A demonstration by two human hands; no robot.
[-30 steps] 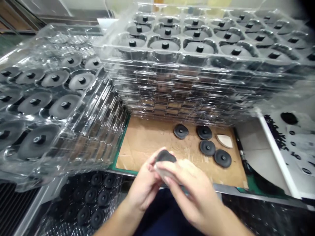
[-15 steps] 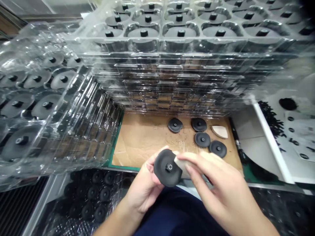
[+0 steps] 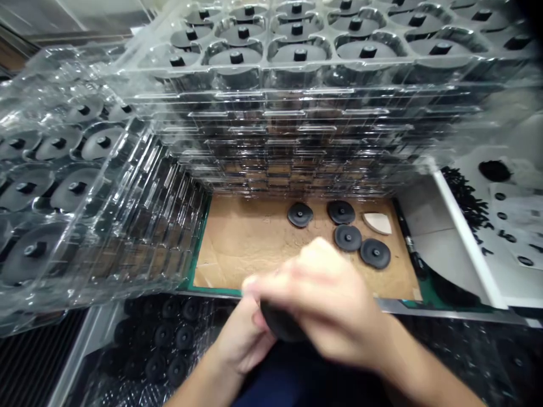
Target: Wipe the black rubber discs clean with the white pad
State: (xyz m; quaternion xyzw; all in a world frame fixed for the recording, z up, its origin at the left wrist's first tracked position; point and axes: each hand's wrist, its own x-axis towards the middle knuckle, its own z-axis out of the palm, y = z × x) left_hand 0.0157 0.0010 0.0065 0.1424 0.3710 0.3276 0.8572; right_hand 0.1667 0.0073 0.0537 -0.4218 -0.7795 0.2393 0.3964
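Note:
My left hand is shut on a black rubber disc, which is mostly hidden and blurred. My right hand sweeps across the disc in a blur, and I cannot see what its fingers hold. On the cardboard sheet in front of me lie several black discs with centre studs, the nearest just beyond my right hand. A cream wedge-shaped pad lies beside them.
Tall stacks of clear plastic trays holding black studded discs rise behind the cardboard, with another tilted stack at the left. A lower tray of black parts sits near front left. A white-edged bin stands at the right.
The disc has turned from face-up in my left hand to mostly hidden. My right hand has moved over it, and the cream piece seen earlier at the disc's edge no longer shows.

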